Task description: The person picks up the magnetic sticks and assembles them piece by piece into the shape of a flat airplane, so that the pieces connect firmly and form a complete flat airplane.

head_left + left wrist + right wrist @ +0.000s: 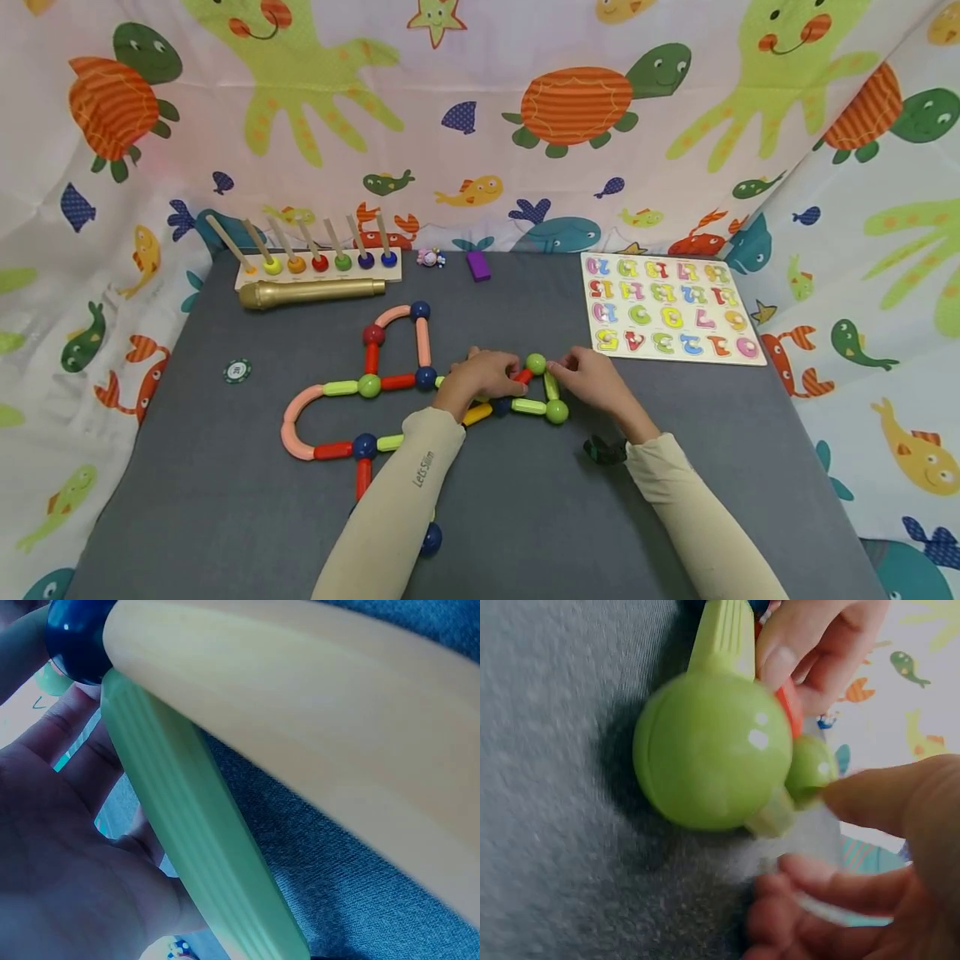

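My left hand [483, 375] pinches a short red rod [522, 377] of a magnetic ball-and-stick set. That rod meets a light green ball [536, 364], from which a green rod [552, 386] runs to another green ball [557, 412]. A second green rod [528, 407] and a dark blue ball [501, 406] make up the lower side, beside a yellow rod [477, 413]. At the upper green ball, my right hand [832, 892] has its thumb tip right by the surface, with a gap between thumb and fingers. My left forearm hides part of the chain.
Left of the hands, the chain continues with curved pink rods [291, 421] and balls. Behind stand a peg board [318, 263] and a gold microphone-like stick [315, 292]. A purple block [478, 267], number board [667, 308] and poker chip [237, 371] lie around.
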`<state>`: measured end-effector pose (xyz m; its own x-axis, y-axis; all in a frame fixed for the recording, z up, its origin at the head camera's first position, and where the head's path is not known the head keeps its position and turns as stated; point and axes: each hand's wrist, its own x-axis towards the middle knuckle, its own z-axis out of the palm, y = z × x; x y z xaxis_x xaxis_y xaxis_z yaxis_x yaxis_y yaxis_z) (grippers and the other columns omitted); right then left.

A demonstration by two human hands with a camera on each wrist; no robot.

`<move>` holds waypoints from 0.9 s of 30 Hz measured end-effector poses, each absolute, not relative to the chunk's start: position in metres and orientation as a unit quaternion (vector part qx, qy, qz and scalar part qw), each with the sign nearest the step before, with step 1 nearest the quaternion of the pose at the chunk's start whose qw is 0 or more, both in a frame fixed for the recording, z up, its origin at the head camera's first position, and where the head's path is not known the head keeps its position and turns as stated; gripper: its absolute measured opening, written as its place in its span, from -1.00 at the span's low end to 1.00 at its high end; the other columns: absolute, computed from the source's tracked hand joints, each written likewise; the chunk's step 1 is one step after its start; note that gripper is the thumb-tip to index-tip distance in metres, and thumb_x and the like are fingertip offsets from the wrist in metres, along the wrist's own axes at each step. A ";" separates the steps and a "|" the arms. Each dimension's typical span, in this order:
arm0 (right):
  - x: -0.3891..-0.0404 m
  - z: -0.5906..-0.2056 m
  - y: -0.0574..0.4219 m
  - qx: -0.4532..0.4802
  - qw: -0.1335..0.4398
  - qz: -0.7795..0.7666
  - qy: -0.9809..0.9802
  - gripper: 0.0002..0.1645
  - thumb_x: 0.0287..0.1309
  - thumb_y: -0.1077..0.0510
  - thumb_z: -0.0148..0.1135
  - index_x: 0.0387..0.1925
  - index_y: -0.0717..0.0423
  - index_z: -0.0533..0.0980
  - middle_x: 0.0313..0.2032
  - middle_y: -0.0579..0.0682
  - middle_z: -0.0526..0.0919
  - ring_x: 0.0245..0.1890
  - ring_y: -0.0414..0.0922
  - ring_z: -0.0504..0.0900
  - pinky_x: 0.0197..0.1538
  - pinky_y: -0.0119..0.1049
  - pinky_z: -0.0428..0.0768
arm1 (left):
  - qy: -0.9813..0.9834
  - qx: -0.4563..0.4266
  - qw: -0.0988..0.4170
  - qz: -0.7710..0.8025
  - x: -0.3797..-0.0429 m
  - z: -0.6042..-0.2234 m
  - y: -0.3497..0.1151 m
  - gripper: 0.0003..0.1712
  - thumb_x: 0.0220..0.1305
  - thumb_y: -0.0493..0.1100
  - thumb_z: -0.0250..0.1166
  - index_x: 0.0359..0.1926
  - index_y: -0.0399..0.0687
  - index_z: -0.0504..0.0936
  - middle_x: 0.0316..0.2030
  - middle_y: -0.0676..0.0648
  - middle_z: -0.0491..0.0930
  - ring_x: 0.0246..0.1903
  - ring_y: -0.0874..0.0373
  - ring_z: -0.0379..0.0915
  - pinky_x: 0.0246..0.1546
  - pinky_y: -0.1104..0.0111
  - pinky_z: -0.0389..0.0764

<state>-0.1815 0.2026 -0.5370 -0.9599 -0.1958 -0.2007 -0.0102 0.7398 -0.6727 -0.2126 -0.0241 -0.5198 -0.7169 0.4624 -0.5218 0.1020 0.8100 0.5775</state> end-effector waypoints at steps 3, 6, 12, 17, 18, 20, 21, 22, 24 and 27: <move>-0.176 -0.534 0.202 -0.064 0.160 -0.348 0.922 -0.63 0.45 -0.03 0.34 -0.42 0.12 0.58 -0.57 -0.08 0.51 -0.59 -0.16 0.42 -0.44 -0.22 0.37 | 0.890 0.155 0.340 0.262 -0.212 -0.517 -0.026 -0.68 0.49 0.10 0.39 -0.27 0.03 0.54 -0.35 -0.04 0.44 0.05 -0.16 0.24 0.06 -0.16 0.24; -0.171 -0.534 0.199 -0.076 0.173 -0.361 0.913 -0.66 0.40 0.00 0.39 -0.45 0.11 0.58 -0.59 -0.11 0.50 -0.59 -0.19 0.41 -0.45 -0.25 0.35 | 0.891 0.152 0.339 0.261 -0.212 -0.515 -0.028 -0.69 0.50 0.09 0.38 -0.26 0.02 0.54 -0.35 -0.04 0.44 0.06 -0.15 0.24 0.05 -0.15 0.24; -0.164 -0.537 0.195 -0.081 0.169 -0.392 0.901 -0.76 0.37 0.07 0.41 -0.37 0.11 0.61 -0.53 -0.11 0.54 -0.55 -0.19 0.42 -0.42 -0.28 0.35 | 0.890 0.149 0.340 0.264 -0.213 -0.517 -0.031 -0.70 0.53 0.09 0.35 -0.25 0.02 0.54 -0.34 -0.04 0.46 0.07 -0.16 0.24 0.07 -0.15 0.24; -0.165 -0.538 0.191 -0.096 0.163 -0.404 0.895 -0.78 0.40 0.09 0.40 -0.35 0.11 0.62 -0.52 -0.10 0.55 -0.55 -0.18 0.42 -0.42 -0.28 0.35 | 0.891 0.147 0.339 0.265 -0.215 -0.518 -0.034 -0.68 0.53 0.10 0.35 -0.26 0.02 0.51 -0.36 -0.04 0.43 0.06 -0.16 0.24 0.04 -0.12 0.22; -0.166 -0.538 0.191 -0.095 0.161 -0.403 0.896 -0.78 0.40 0.09 0.40 -0.35 0.11 0.62 -0.52 -0.10 0.56 -0.55 -0.17 0.42 -0.42 -0.27 0.36 | 0.890 0.148 0.339 0.267 -0.216 -0.518 -0.034 -0.68 0.53 0.10 0.34 -0.25 0.02 0.51 -0.36 -0.03 0.43 0.05 -0.16 0.24 0.02 -0.11 0.23; -0.167 -0.538 0.191 -0.092 0.161 -0.404 0.896 -0.78 0.40 0.09 0.40 -0.34 0.12 0.62 -0.51 -0.10 0.57 -0.54 -0.16 0.43 -0.41 -0.27 0.36 | 0.888 0.148 0.344 0.268 -0.216 -0.519 -0.035 -0.68 0.53 0.12 0.33 -0.24 0.03 0.53 -0.35 -0.03 0.44 0.03 -0.13 0.25 -0.01 -0.06 0.26; -0.167 -0.538 0.191 -0.091 0.162 -0.405 0.895 -0.78 0.40 0.08 0.40 -0.33 0.12 0.63 -0.50 -0.09 0.57 -0.52 -0.16 0.44 -0.41 -0.26 0.37 | 0.886 0.148 0.346 0.271 -0.217 -0.519 -0.037 -0.69 0.54 0.13 0.33 -0.22 0.03 0.55 -0.35 -0.03 0.46 0.02 -0.12 0.27 -0.02 -0.01 0.29; -0.167 -0.538 0.191 -0.089 0.163 -0.406 0.895 -0.78 0.41 0.09 0.40 -0.33 0.13 0.63 -0.49 -0.09 0.58 -0.51 -0.16 0.45 -0.40 -0.26 0.38 | 0.883 0.151 0.349 0.275 -0.217 -0.519 -0.038 -0.69 0.55 0.13 0.31 -0.19 0.02 0.57 -0.33 -0.03 0.48 0.00 -0.10 0.28 -0.04 0.03 0.31; -0.167 -0.540 0.192 -0.084 0.166 -0.408 0.894 -0.77 0.41 0.08 0.40 -0.32 0.14 0.63 -0.47 -0.08 0.60 -0.49 -0.15 0.46 -0.38 -0.25 0.39 | 0.874 0.157 0.358 0.289 -0.219 -0.520 -0.044 -0.69 0.57 0.13 0.27 -0.10 0.00 0.61 -0.28 -0.04 0.53 -0.04 -0.07 0.34 -0.09 0.12 0.37; -0.165 -0.542 0.193 -0.074 0.171 -0.410 0.893 -0.77 0.43 0.06 0.39 -0.30 0.12 0.65 -0.45 -0.09 0.61 -0.47 -0.15 0.47 -0.36 -0.25 0.41 | 0.848 0.170 0.367 0.343 -0.219 -0.519 -0.059 -0.64 0.64 0.11 0.18 0.12 -0.06 0.63 -0.13 -0.06 0.62 -0.05 -0.02 0.46 -0.05 0.20 0.49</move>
